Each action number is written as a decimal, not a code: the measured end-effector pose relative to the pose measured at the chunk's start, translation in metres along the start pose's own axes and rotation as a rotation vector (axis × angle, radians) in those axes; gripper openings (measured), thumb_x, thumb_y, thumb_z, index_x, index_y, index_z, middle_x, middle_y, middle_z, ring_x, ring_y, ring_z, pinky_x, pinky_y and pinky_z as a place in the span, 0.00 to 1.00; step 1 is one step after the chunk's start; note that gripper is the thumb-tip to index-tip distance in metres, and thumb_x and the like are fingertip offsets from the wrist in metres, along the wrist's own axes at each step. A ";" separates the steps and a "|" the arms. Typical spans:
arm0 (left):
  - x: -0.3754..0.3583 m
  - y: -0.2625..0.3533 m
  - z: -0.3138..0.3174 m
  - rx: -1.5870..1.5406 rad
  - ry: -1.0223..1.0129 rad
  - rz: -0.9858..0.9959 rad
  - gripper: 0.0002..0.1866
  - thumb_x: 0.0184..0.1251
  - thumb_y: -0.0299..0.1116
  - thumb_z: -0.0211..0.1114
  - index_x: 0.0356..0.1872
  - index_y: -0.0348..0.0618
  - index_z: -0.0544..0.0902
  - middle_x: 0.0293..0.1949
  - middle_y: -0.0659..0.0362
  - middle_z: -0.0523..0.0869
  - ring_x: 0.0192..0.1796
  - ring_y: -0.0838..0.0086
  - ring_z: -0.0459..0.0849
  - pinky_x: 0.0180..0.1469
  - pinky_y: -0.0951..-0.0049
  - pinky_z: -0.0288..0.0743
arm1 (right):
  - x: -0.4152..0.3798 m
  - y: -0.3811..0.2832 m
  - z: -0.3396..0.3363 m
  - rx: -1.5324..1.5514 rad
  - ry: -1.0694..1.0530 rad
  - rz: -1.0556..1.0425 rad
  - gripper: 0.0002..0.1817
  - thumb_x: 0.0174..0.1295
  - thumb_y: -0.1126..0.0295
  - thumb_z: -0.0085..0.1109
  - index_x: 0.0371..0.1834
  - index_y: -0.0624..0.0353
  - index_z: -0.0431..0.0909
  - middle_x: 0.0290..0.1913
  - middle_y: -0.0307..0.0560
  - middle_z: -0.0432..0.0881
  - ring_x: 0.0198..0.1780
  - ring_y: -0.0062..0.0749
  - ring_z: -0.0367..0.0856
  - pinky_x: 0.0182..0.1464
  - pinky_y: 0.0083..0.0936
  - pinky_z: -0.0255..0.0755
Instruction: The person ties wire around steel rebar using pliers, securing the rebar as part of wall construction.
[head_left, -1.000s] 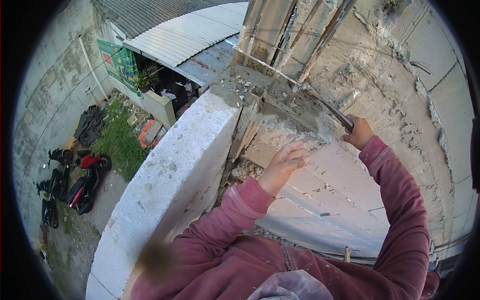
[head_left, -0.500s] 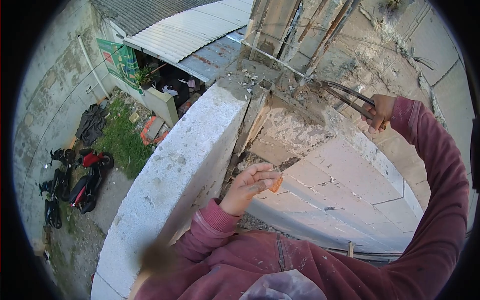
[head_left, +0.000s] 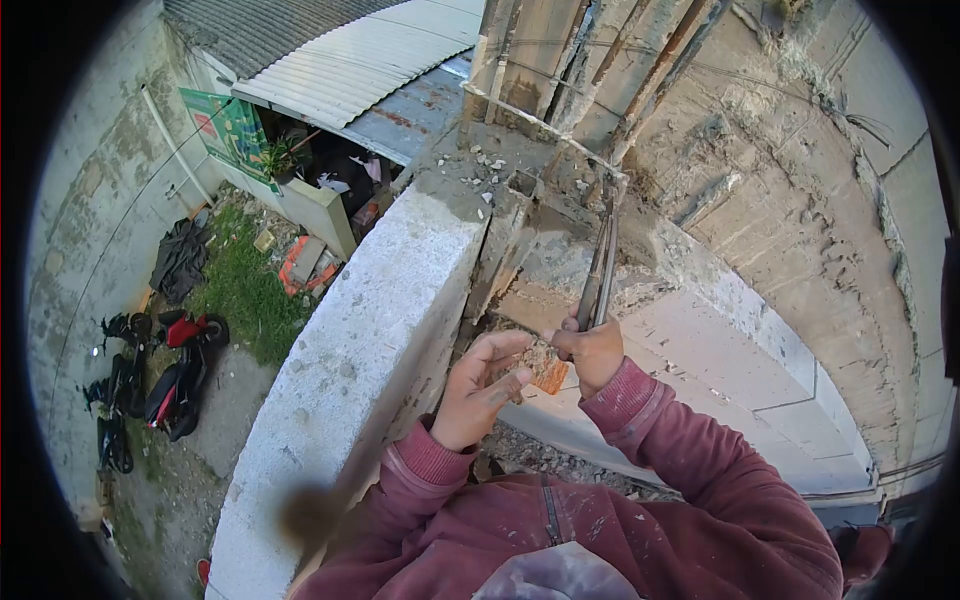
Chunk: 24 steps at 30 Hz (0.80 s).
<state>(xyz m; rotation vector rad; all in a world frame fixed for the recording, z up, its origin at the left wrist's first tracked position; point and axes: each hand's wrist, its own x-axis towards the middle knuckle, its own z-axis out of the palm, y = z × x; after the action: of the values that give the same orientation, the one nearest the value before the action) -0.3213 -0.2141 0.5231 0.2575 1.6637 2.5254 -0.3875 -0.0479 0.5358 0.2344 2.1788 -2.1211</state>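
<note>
My right hand [head_left: 592, 352] is wrapped round the two long handles of a pair of metal pincers [head_left: 604, 262]. Their handles lie close together, pointing up to the jaws at the corner of a pale rebar stirrup [head_left: 545, 127]. Upright rusty rebars [head_left: 660, 85] stand behind that corner, beside the concrete column. To the left, my left hand [head_left: 478, 390] has curved fingers, with a gap between thumb and forefinger and nothing seen in it. A rough orange brick surface [head_left: 551, 376] shows just beyond its thumb tip.
A white block wall [head_left: 365, 310] runs down the left, and another block wall [head_left: 740, 375] curves right. Mortar crumbs [head_left: 487, 160] lie by the column. Far below are motorbikes [head_left: 180, 370] and grass [head_left: 245, 285]; a corrugated roof [head_left: 350, 60] spans the top.
My right hand has swung the pincers left and toward me, so their handles have come together and point down at my body. My left hand's fingers have parted from the thumb.
</note>
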 end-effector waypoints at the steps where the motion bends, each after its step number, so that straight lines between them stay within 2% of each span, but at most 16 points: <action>1: 0.007 -0.002 0.000 0.114 0.023 0.051 0.20 0.64 0.29 0.60 0.56 0.37 0.71 0.55 0.55 0.76 0.59 0.71 0.73 0.62 0.68 0.64 | 0.002 -0.006 -0.004 -0.048 -0.038 0.024 0.19 0.45 0.77 0.69 0.37 0.63 0.69 0.22 0.38 0.71 0.20 0.20 0.70 0.21 0.19 0.65; 5: 0.016 0.000 -0.001 0.126 -0.020 -0.005 0.19 0.64 0.29 0.61 0.56 0.37 0.72 0.55 0.56 0.76 0.59 0.71 0.73 0.63 0.69 0.63 | 0.003 -0.080 -0.080 -0.362 -0.239 0.190 0.11 0.56 0.71 0.62 0.35 0.66 0.72 0.21 0.40 0.73 0.19 0.22 0.72 0.22 0.21 0.69; 6: 0.017 -0.003 0.000 0.123 -0.024 -0.017 0.19 0.65 0.29 0.61 0.56 0.37 0.72 0.55 0.55 0.76 0.59 0.71 0.73 0.63 0.69 0.63 | 0.008 -0.106 -0.100 -0.488 -0.231 0.217 0.11 0.60 0.68 0.59 0.34 0.67 0.73 0.22 0.43 0.76 0.19 0.25 0.75 0.22 0.22 0.71; 9: 0.016 -0.014 0.000 0.100 -0.038 -0.049 0.19 0.65 0.28 0.60 0.56 0.38 0.71 0.55 0.55 0.76 0.59 0.71 0.73 0.63 0.69 0.64 | 0.035 -0.198 -0.143 -0.899 -0.264 0.246 0.16 0.61 0.64 0.58 0.38 0.70 0.74 0.23 0.46 0.79 0.21 0.27 0.79 0.25 0.24 0.76; 11: 0.014 -0.018 0.000 0.069 -0.064 -0.078 0.19 0.65 0.28 0.60 0.56 0.38 0.71 0.55 0.55 0.76 0.59 0.71 0.73 0.62 0.69 0.65 | 0.042 -0.243 -0.130 -0.973 -0.332 0.399 0.13 0.59 0.68 0.55 0.39 0.70 0.75 0.22 0.46 0.78 0.21 0.28 0.80 0.26 0.25 0.79; 14: 0.010 -0.017 -0.001 0.050 -0.106 -0.117 0.19 0.65 0.28 0.60 0.56 0.38 0.71 0.54 0.55 0.76 0.59 0.71 0.73 0.62 0.70 0.66 | 0.050 -0.235 -0.139 -0.785 -0.440 0.543 0.13 0.55 0.73 0.52 0.41 0.71 0.74 0.22 0.46 0.78 0.21 0.29 0.81 0.26 0.27 0.79; 15: 0.008 -0.017 -0.002 0.029 -0.109 -0.135 0.19 0.65 0.28 0.60 0.56 0.39 0.71 0.54 0.55 0.76 0.58 0.71 0.73 0.61 0.70 0.66 | 0.045 -0.220 -0.138 -0.736 -0.419 0.552 0.16 0.46 0.77 0.49 0.40 0.71 0.73 0.21 0.45 0.76 0.19 0.29 0.78 0.23 0.29 0.78; 19: -0.002 -0.021 -0.009 -0.014 -0.085 -0.161 0.18 0.65 0.28 0.60 0.56 0.38 0.71 0.53 0.55 0.77 0.57 0.72 0.74 0.61 0.70 0.67 | 0.027 -0.130 -0.132 -0.237 -0.417 0.473 0.16 0.38 0.79 0.43 0.35 0.64 0.68 0.21 0.41 0.68 0.17 0.26 0.66 0.20 0.24 0.67; 21: -0.008 -0.022 -0.014 -0.005 -0.039 -0.152 0.18 0.65 0.28 0.60 0.55 0.38 0.71 0.53 0.55 0.77 0.57 0.72 0.74 0.60 0.70 0.67 | 0.016 -0.083 -0.105 -0.010 -0.376 0.380 0.14 0.42 0.79 0.46 0.36 0.62 0.67 0.21 0.40 0.67 0.18 0.25 0.65 0.21 0.23 0.64; 24: -0.017 -0.019 -0.019 -0.006 0.065 -0.135 0.18 0.65 0.27 0.60 0.55 0.36 0.71 0.52 0.55 0.78 0.56 0.71 0.75 0.60 0.70 0.67 | -0.003 -0.029 -0.021 0.305 -0.199 0.255 0.11 0.50 0.79 0.53 0.37 0.60 0.66 0.22 0.40 0.67 0.20 0.25 0.65 0.21 0.25 0.63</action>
<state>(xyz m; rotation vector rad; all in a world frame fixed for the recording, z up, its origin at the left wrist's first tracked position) -0.3084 -0.2272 0.4971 0.0601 1.6363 2.4637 -0.3888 -0.0276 0.5653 0.2908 1.6198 -2.2111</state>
